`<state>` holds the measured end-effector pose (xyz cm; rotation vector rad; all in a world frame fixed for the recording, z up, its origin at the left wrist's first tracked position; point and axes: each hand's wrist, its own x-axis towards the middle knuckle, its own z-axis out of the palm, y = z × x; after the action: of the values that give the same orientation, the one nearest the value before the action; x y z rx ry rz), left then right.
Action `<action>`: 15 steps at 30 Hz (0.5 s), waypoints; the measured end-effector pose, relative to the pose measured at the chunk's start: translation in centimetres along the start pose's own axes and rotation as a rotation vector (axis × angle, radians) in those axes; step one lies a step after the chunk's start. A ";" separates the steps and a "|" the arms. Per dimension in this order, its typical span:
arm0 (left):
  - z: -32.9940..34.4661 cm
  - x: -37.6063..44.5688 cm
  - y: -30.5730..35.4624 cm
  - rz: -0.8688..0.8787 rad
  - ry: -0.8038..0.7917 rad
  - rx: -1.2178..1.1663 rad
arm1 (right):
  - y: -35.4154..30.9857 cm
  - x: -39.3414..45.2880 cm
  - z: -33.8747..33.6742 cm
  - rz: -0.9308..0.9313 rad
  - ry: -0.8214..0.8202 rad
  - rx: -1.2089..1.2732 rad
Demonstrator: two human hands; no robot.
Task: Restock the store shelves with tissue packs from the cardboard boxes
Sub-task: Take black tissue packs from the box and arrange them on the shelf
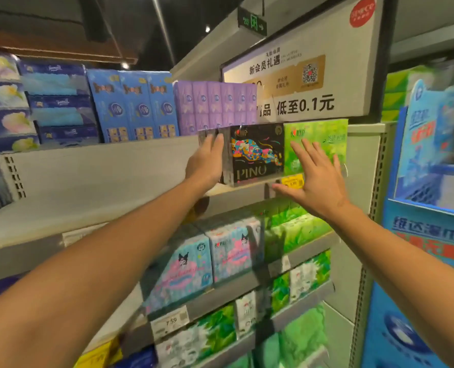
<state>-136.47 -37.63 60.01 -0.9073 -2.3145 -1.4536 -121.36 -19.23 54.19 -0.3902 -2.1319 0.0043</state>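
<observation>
A black tissue pack (257,152) with a colourful print and the word PINO stands on the upper shelf (236,188). My left hand (207,162) lies flat against its left side, fingers up along the pack. To its right stands a green tissue pack (324,136). My right hand (316,176) is spread open in front of the green pack, palm toward it, holding nothing. No cardboard box is in view.
Purple packs (215,107) and blue packs (135,104) fill the top shelf at left. Lower shelves hold cartoon-print packs (180,266) and green packs (297,232). A yellow price tag (292,181) sits on the shelf edge. A blue display stand (427,235) is at right.
</observation>
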 end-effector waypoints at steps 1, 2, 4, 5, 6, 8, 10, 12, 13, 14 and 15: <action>0.7 -2.1 0.5 0.087 -0.012 0.007 | -0.2 -2.3 -1.0 0.035 -0.005 0.021; 1.7 -4.6 0.9 0.180 -0.043 0.005 | -0.3 -4.9 -2.1 0.072 -0.014 0.036; 4.4 -10.5 1.2 0.344 -0.162 -0.005 | -0.2 -10.5 -4.1 0.152 -0.058 0.024; 6.0 -13.6 1.0 0.392 -0.239 -0.010 | 0.1 -13.6 -5.0 0.200 -0.089 0.003; 7.7 -16.7 0.9 0.421 -0.328 -0.013 | 0.5 -16.8 -6.1 0.259 -0.122 -0.019; 10.9 -23.2 0.7 0.436 -0.520 -0.012 | 1.7 -23.8 -8.4 0.385 -0.187 -0.065; 13.8 -29.3 0.9 0.411 -0.716 -0.007 | 2.9 -30.8 -11.6 0.511 -0.239 -0.136; 16.8 -35.5 2.4 0.425 -0.893 0.002 | 4.3 -37.9 -16.0 0.683 -0.269 -0.204; 18.1 -37.7 2.9 0.436 -0.939 0.017 | 4.7 -40.7 -17.7 0.744 -0.281 -0.222; 19.0 -39.9 3.7 0.454 -0.970 0.045 | 4.9 -43.4 -19.3 0.803 -0.291 -0.244; 20.3 -43.1 5.1 0.495 -1.019 0.057 | 5.1 -47.0 -22.0 0.884 -0.290 -0.284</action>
<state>-97.87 -34.06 31.80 -2.3939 -2.3498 -0.7632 -77.96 -30.70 27.54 -1.5457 -2.0650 0.2808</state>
